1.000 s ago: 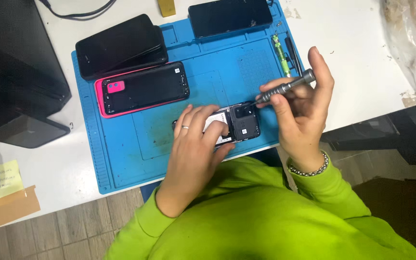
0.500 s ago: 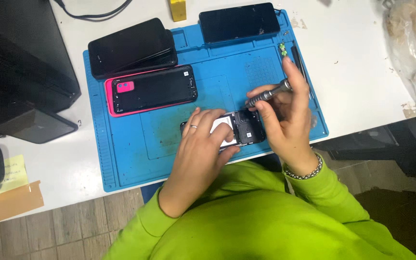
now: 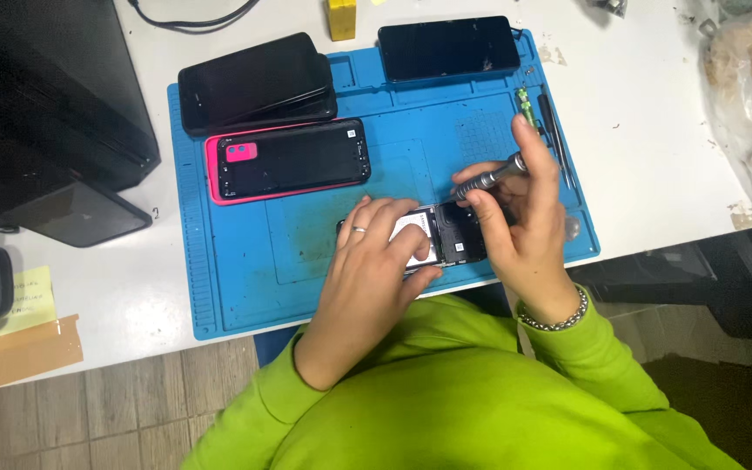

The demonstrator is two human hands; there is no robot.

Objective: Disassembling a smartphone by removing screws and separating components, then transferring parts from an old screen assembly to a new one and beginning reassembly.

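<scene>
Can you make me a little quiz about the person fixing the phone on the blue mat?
1. True or false: the right hand holds a grey screwdriver.
2. What does the left hand press on: A the opened phone, B the pink-edged phone, C the yellow block?
3. What colour is the mat?

Key: 1 true. 2 A. 3 blue.

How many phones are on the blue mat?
4, perhaps more: opened phone under both hands; pink-cased phone mid-mat; dark phone at the far edge; black phone at the far-left corner, apparently stacked on another.
</scene>
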